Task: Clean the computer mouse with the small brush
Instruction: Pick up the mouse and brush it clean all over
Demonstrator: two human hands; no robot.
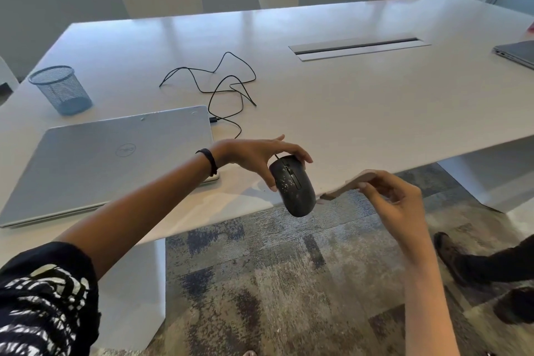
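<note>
Take the closed silver Dell laptop (109,159) on the white table (375,113) as the marker. Beyond its far left corner stands a blue mesh pen cup (62,89), upright. Off the laptop's far right corner a thin black cable (228,89) lies in loose loops, with a plug right at the laptop's right edge.

Now the action, just right of the laptop's near right corner. The left hand (254,159), a black band (209,160) on its wrist, reaches in over the laptop's corner and pinches the black computer mouse (293,185) at its cable end, thumb on one side and fingers curled over the other. The mouse hangs tilted over the table's near edge, buttons up and rounded tail dipping toward the carpet (260,283). Pale specks dot its top around the scroll wheel.

Further right of the laptop, the right hand (396,202) grips the small brush (344,186), fingers curled around its pale wooden handle. The brush's working end points at the mouse's right flank, just beside it; I cannot tell whether it touches.

Far beyond the laptop to the right, a long cable hatch (358,48) sits in the tabletop. At the right edge of the scene there is a second, grey laptop (517,53), closed, and down on the carpet another person's dark shoe (453,257).
</note>
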